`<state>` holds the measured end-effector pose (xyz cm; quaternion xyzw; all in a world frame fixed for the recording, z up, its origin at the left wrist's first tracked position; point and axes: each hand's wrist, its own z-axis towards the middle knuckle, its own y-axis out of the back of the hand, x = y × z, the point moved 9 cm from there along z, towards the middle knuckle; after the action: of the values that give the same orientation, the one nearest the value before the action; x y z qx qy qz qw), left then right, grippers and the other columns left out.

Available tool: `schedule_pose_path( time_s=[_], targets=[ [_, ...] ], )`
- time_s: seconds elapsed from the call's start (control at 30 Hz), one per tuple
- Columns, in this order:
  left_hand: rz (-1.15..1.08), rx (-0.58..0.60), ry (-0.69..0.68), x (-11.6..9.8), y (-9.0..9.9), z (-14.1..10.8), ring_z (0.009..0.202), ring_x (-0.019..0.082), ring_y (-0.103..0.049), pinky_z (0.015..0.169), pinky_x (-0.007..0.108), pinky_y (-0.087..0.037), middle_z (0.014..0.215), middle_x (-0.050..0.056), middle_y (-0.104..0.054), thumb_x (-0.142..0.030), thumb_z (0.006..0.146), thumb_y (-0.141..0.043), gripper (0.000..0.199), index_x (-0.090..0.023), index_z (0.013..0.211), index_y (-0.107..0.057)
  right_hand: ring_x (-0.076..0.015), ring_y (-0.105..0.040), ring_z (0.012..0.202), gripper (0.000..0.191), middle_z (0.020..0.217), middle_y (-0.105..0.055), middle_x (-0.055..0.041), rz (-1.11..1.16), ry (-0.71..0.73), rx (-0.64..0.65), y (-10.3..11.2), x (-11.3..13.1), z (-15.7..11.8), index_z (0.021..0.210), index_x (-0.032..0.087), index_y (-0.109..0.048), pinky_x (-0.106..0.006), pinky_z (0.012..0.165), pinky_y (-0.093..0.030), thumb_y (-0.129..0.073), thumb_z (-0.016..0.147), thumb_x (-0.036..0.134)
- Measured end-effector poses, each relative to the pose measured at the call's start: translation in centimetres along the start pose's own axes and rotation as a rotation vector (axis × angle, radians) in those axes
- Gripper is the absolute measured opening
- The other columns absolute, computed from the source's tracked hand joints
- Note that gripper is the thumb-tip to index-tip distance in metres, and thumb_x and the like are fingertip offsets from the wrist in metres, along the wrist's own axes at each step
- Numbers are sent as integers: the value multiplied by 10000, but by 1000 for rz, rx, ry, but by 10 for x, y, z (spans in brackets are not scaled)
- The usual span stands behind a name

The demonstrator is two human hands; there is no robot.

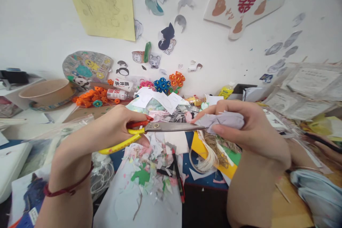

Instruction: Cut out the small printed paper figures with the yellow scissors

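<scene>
My left hand [120, 124] is wrapped round the red and yellow handles of a pair of scissors [171, 127]. The blades point right and look nearly closed, with their tips at a crumpled pale-lilac piece [227, 119]. That piece is pinched between the thumb and fingers of my right hand [248, 124]. Whether the tips are cutting into it or only touching it, I cannot tell. Below the scissors, paper scraps [155, 164] in several colours lie on a white sheet [139, 206], beside a black and red pen [177, 174].
Yarn [210, 153] lies on yellow card in front of my right hand. Orange flowers [92, 96], a bottle [117, 94] and a round tub [48, 92] stand along the wall. Another person's hand [326, 146] holds something dark at the right edge.
</scene>
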<state>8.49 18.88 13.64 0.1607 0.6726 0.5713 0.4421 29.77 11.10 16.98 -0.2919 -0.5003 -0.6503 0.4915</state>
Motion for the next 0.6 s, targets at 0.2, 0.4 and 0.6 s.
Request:
schedule_pose_path(
  time_s=[0.2,0.4,0.6],
  targets=[
    [27,16,3,-2,0,-1,613,97,-196,511,224,-164,595,-55,-311,-214,783,-605,188,-155,624,-522,-121,-517,561,69,930,-781,-16,-11,28,17,-1,4,-1,854,258,-737,-271,475,-344,-780,828,306],
    [-1,-11,-16,-5,3,-3,606,87,-180,491,181,-159,592,-68,-247,-266,790,-639,199,-142,644,-583,-157,-609,625,53,925,-785,-22,7,60,42,-4,6,-1,845,268,-734,-283,501,-386,-774,835,303],
    [-60,-40,-13,1,2,-2,577,86,-183,469,216,-142,588,-61,-220,-282,751,-675,324,-174,562,-435,-195,-675,688,85,953,-793,-43,-4,55,48,-3,5,-1,846,246,-722,-286,510,-425,-770,836,314]
  ],
)
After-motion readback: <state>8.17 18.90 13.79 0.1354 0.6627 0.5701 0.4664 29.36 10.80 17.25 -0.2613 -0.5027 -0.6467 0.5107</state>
